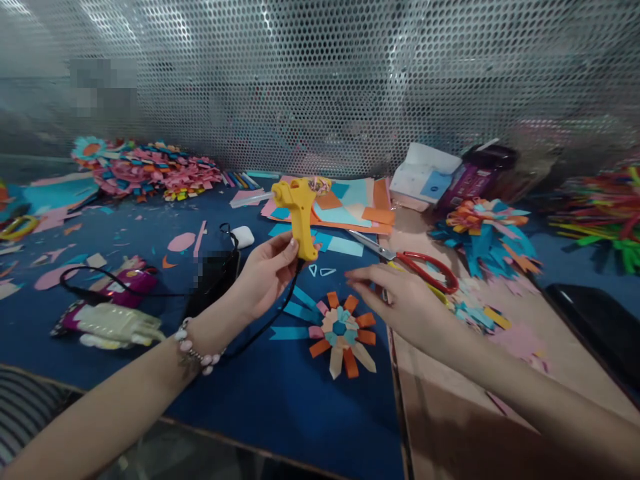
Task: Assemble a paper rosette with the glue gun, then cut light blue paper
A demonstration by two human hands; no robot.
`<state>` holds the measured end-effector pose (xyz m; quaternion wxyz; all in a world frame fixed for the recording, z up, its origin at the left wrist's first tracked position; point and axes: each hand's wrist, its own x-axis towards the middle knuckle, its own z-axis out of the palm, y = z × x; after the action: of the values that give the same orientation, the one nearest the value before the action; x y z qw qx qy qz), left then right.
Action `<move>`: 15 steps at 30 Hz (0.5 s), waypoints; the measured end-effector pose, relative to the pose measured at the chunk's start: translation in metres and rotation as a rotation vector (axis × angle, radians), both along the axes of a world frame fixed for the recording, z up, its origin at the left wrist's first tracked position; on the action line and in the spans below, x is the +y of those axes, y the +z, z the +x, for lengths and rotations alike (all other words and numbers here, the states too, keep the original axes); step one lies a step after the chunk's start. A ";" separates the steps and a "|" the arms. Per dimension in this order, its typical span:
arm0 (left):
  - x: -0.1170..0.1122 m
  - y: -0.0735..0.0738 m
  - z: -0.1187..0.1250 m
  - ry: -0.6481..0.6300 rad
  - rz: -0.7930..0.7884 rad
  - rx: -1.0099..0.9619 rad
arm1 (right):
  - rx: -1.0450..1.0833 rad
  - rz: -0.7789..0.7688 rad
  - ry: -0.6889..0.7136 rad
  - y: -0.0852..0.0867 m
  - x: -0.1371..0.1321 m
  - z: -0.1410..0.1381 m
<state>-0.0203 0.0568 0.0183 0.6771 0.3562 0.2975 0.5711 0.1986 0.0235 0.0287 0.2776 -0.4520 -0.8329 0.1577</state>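
Glue gun (301, 220): while its yellow handle is gripped low down, it stands roughly upright in the middle of the frame, nozzle end pointing left, with a pale stick-like piece reaching left beside it.
Left hand (270, 272): the thumb and fingers are clamped on the lower handle; a beaded bracelet (193, 348) circles the wrist.
Cord (273, 321): black, dropping from the handle's base and running toward lower left behind the forearm.
Right hand (395, 287): right of centre, near the flower's upper right, fingers bent; I cannot tell whether the fingertips meet or hold anything.
Paper flower (341, 328): just below centre on the blue tabletop (300, 420), orange, peach and pink loops around a light blue middle; blue strips (287, 333) extend from its left side.
Small clips (327, 272): two outlined shapes above the flower, between the hands.
Scissors (400, 256): red-handled, right of centre behind the right hand, blades toward upper left.
Coloured sheets (350, 200): upper centre, behind the glue gun.
Paper heap (165, 175): upper left, mostly pink.
Paper tassel (490, 230): right side, orange above blue.
Perforated panel (320, 87): across the top.
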 end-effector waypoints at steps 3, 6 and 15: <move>-0.009 -0.001 0.005 -0.075 -0.005 0.034 | 0.158 -0.145 -0.115 0.009 -0.003 -0.006; -0.023 -0.001 0.014 -0.087 0.020 0.143 | 0.410 -0.281 -0.066 0.015 -0.006 -0.021; -0.057 0.014 0.041 -0.153 0.345 0.630 | 0.764 -0.448 -0.201 0.017 -0.019 -0.036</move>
<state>0.0206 -0.0003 0.0322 0.5229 0.6447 0.3634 0.4228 0.1626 0.0042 0.0456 0.4741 -0.4892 -0.5681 0.4617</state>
